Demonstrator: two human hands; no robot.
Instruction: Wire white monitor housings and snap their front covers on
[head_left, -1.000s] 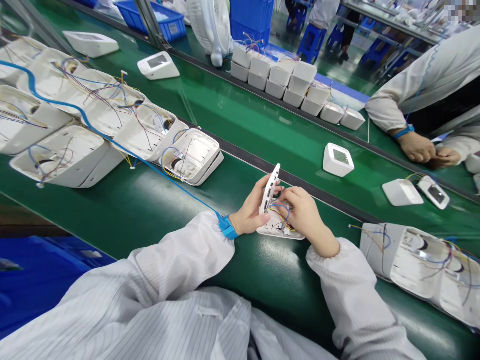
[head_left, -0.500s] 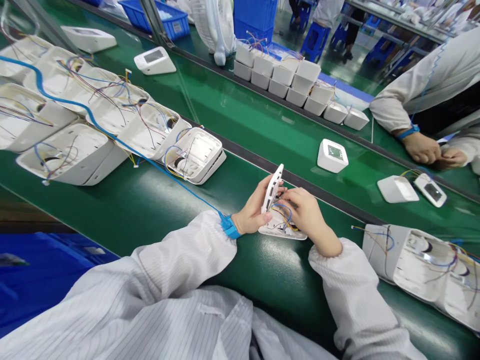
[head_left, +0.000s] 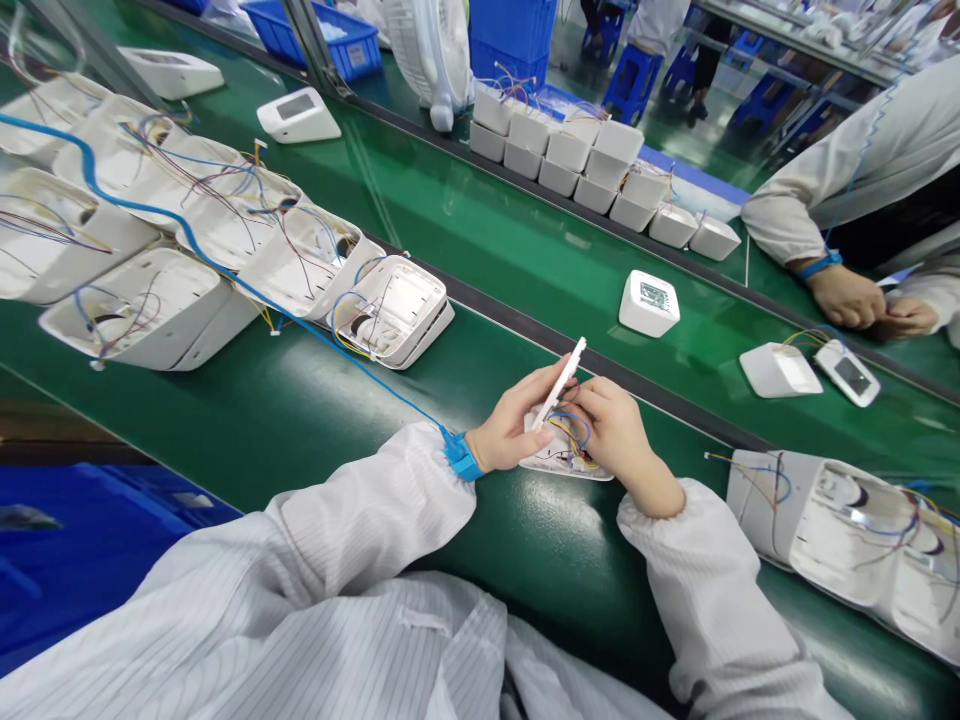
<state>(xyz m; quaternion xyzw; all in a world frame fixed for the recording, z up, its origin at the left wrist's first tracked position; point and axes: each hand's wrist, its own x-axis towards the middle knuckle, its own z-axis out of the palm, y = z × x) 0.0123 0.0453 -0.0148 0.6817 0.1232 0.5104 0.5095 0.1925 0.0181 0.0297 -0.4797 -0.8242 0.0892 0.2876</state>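
My left hand (head_left: 512, 425) is closed around a thin white front panel (head_left: 562, 380), holding it tilted up and nearly edge-on. Under it a white housing (head_left: 551, 462) lies on the green bench, with blue, yellow and dark wires (head_left: 576, 435) inside. My right hand (head_left: 609, 425) reaches in from the right, its fingertips pinched on thin wires between panel and housing. The panel partly covers those fingertips. A blue wrist strap (head_left: 460, 455) with a cord is on my left wrist.
Several open white housings with loose wires (head_left: 300, 255) crowd the left, and more housings (head_left: 840, 520) stand at the right. A green conveyor (head_left: 487, 220) carries white display units (head_left: 649, 303). Across it are stacked housings (head_left: 559, 150), a fan (head_left: 435, 60) and a co-worker's hands (head_left: 847, 295).
The panel in my left hand has turned more edge-on and leans further right. My right hand stays close to the wires. The units on the conveyor have shifted left.
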